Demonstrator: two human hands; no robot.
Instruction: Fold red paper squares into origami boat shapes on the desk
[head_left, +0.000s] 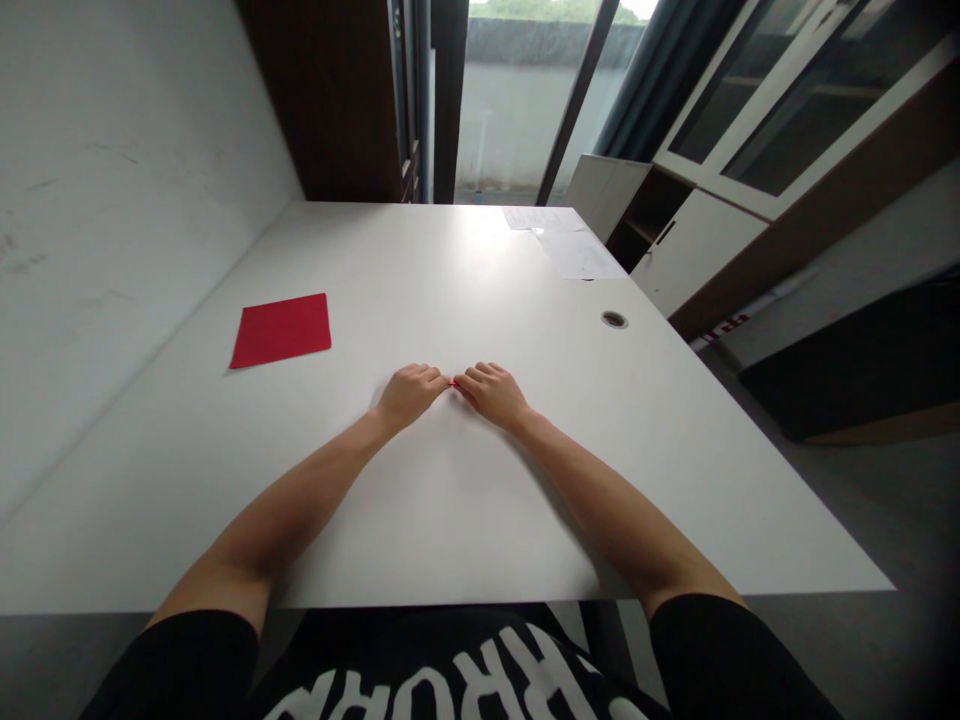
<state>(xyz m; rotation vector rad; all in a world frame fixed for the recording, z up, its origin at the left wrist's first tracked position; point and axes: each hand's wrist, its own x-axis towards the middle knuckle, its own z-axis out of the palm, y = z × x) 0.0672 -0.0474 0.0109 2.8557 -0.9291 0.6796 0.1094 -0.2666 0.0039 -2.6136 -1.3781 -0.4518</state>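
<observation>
Red piece [452,382] spans sideways between left hand [411,392], right hand [493,394]; ends hidden.

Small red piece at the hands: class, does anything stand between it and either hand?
Nothing visible does. The left hand and right hand appear to pinch the small red piece between them, mostly covering it. The red sheet lies apart, farther left.

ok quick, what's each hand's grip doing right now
Left hand: closed, pinching one side of a small red piece.
Right hand: closed, pinching the other side, apparently of the same piece; only a sliver shows.
</observation>
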